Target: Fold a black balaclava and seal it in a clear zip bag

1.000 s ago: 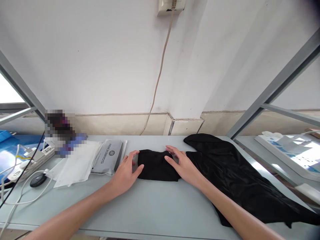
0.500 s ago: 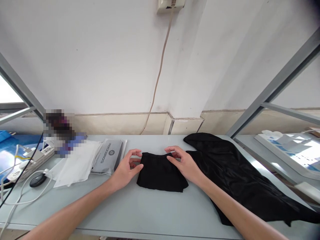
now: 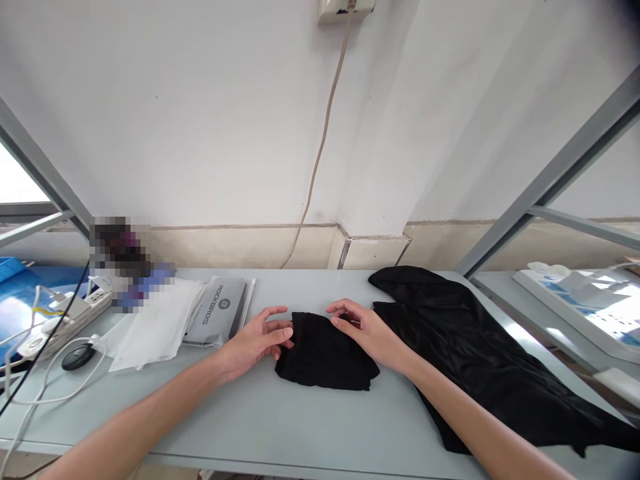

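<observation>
A folded black cloth (image 3: 327, 357) lies on the surface (image 3: 280, 427) between left hand (image 3: 255, 348) and right hand (image 3: 369, 331), both half-curled at its edges; whether they grip it, I can't tell. Beyond, a cord (image 3: 325, 127) hangs down the wall (image 3: 225, 133).

The cloth (image 3: 327, 357) between the left hand (image 3: 265, 339) and the right hand (image 3: 365, 330) is plain black. The larger cloth (image 3: 480, 353) to the right of the right hand is black too, with a soft sheen. Left of the left hand, the packet (image 3: 225, 328) is grey, printed with dark lettering and a dark round logo; beyond it the bags (image 3: 155, 327) are milky white, and farther left the round disc (image 3: 77, 357) is black beside a white cable (image 3: 37, 403). Under both hands the table (image 3: 240, 420) is pale blue-grey. Ahead of them the wall (image 3: 200, 133) is off-white above a cream band (image 3: 225, 247), crossed by a beige cord (image 3: 326, 127).
</observation>
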Demonstrator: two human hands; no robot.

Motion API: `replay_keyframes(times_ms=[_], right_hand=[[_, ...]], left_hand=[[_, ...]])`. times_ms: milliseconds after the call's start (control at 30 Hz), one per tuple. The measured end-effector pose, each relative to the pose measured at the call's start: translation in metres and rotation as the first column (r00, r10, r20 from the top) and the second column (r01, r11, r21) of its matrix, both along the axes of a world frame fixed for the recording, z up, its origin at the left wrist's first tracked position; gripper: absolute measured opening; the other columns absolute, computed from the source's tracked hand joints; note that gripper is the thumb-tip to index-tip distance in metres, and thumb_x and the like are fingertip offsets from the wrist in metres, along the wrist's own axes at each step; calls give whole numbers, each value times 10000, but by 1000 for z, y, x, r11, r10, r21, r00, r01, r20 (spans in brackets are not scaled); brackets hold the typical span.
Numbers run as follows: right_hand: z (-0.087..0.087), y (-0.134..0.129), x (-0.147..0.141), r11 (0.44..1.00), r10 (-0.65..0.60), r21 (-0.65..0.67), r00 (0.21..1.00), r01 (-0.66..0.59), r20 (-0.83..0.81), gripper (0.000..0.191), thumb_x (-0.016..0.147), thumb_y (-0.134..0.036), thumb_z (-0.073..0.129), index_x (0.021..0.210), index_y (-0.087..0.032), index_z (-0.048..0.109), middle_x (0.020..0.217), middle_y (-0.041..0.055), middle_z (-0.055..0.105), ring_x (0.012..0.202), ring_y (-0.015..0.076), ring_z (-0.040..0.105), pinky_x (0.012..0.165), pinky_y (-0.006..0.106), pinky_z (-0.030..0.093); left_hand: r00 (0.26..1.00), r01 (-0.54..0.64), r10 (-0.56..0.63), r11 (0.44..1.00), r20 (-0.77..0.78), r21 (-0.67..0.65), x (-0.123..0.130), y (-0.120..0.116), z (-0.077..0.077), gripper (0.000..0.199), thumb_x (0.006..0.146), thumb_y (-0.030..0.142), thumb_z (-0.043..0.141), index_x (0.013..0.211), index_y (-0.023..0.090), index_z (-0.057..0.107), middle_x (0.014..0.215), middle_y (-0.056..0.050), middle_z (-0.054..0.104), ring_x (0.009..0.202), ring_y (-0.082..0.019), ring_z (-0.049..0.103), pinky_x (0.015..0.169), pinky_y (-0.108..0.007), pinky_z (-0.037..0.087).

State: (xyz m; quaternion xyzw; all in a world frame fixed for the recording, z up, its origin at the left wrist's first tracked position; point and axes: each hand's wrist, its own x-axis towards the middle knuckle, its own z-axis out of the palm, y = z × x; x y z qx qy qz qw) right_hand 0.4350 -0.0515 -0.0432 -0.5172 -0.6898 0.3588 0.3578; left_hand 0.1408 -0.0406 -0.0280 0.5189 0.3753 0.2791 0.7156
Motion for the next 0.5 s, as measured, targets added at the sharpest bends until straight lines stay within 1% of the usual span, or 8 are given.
replay_keyframes(times_ms=[100, 200, 300, 400, 500], right_hand=[[7, -1, 1, 999, 28, -27, 999, -28, -29, 325, 988, -558, 596, 1098, -265, 684, 868, 6, 672, 820, 220, 657, 777, 367, 556], [13, -3, 0, 998, 61, -30, 997, -63, -52, 335, 988, -567, 591, 1081, -263, 693, 837, 1, 663, 794, 218, 647, 754, 361, 553], [11, -3, -1, 997, 77, -8, 996, -78, -39, 317, 989, -545, 600, 1054, -254, 707, 916, 27, 709, 891, 242, 675, 838, 382, 557], [4, -1, -1, 997, 78, 26, 997, -78, -6, 258, 1008, -481, 586, 1064, -258, 704, 1026, 44, 739, 984, 254, 691, 913, 398, 552], [-3, 0, 0, 993, 49, 106, 993, -60, 105, 194, 1031, -397, 553, 1092, -272, 689, 1083, 49, 724, 1009, 252, 686, 927, 406, 549]], left_hand=[[999, 25, -23, 999, -49, 26, 1, 1, 0, 643, 905, 466, 802, 1444, 283, 502, 1153, -64, 680, 770, -121, 639, 705, -283, 512], [989, 55, -44, 996, -141, 73, 1, 1, -2, 650, 899, 515, 790, 1434, 283, 504, 994, -12, 661, 712, -118, 593, 641, -261, 463], [982, 65, -45, 992, -184, 104, 4, 2, -7, 604, 911, 539, 761, 1395, 271, 519, 860, 29, 608, 656, -112, 553, 568, -235, 389], [980, 54, -16, 981, -198, 186, 6, 2, -13, 532, 924, 493, 740, 1350, 247, 537, 767, 59, 547, 586, -102, 506, 568, -243, 402], [954, 73, 24, 948, -299, 310, 8, 0, -14, 384, 959, 397, 660, 1295, 235, 571, 697, 70, 488, 572, -122, 494, 542, -250, 413]])
